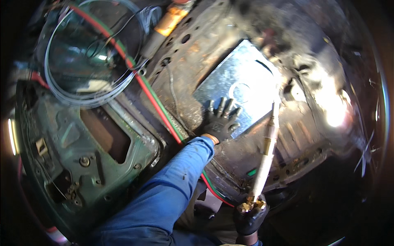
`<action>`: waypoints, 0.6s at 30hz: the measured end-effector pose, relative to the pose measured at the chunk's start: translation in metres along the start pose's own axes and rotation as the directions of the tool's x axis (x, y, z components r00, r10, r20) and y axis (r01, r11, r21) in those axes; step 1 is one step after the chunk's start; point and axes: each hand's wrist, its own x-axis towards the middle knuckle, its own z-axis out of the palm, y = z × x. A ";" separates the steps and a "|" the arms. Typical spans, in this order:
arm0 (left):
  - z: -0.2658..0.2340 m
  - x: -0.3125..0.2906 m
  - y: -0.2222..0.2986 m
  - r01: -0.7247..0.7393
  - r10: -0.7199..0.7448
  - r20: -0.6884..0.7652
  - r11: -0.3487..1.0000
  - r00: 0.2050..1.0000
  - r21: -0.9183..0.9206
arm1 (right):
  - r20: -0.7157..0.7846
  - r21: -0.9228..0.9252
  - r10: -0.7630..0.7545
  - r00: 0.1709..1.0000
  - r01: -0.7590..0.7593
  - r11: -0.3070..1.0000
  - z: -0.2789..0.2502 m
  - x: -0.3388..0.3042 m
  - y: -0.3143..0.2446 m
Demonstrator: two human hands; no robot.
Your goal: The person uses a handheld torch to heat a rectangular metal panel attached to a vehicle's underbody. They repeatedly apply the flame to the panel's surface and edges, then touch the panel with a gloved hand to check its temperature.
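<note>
blue sleeve [164, 188] nearest; resting spread left hand [220, 124] on metal plate [230, 74], underneath and ahead; gripping torch [263, 172] in right hand [250, 217], with tip near plate's right edge. apparently finished positioning plate; cannot tell extent of torch work remaining.

Worn metal floor [295, 123] — green door panel [92, 176] L, glare [336, 112] R — bkgd [349, 205] dark.

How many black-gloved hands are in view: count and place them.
2. The left hand is spread on the metal sheet; the right hand grips the torch by its lower end. No others show.
</note>
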 end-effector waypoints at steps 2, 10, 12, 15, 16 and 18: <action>-0.009 0.002 0.001 -0.006 0.005 0.076 1.000 0.997 0.006 | -0.120 -0.350 -0.307 0.944 0.249 0.903 0.003 0.002 0.009; -0.012 0.002 -0.002 -0.022 0.029 0.132 0.998 0.991 -0.053 | -0.196 0.266 0.056 0.979 -0.002 0.964 0.006 0.000 0.026; 0.006 -0.003 -0.007 -0.031 0.032 0.026 0.997 0.999 -0.068 | -0.066 0.396 0.207 0.976 -0.165 0.903 -0.001 0.001 0.010; 0.009 -0.001 -0.002 -0.006 0.006 -0.007 0.999 1.000 -0.037 | 0.004 0.290 0.173 0.985 -0.167 0.942 0.001 0.009 0.003; 0.009 0.000 -0.002 -0.005 0.005 -0.009 1.000 1.000 -0.017 | 0.043 0.349 0.264 0.964 -0.262 0.900 -0.004 0.012 -0.009; 0.000 0.001 0.004 0.010 -0.010 0.010 1.000 1.000 0.015 | 0.034 0.371 0.222 0.974 -0.219 0.902 -0.004 0.006 -0.005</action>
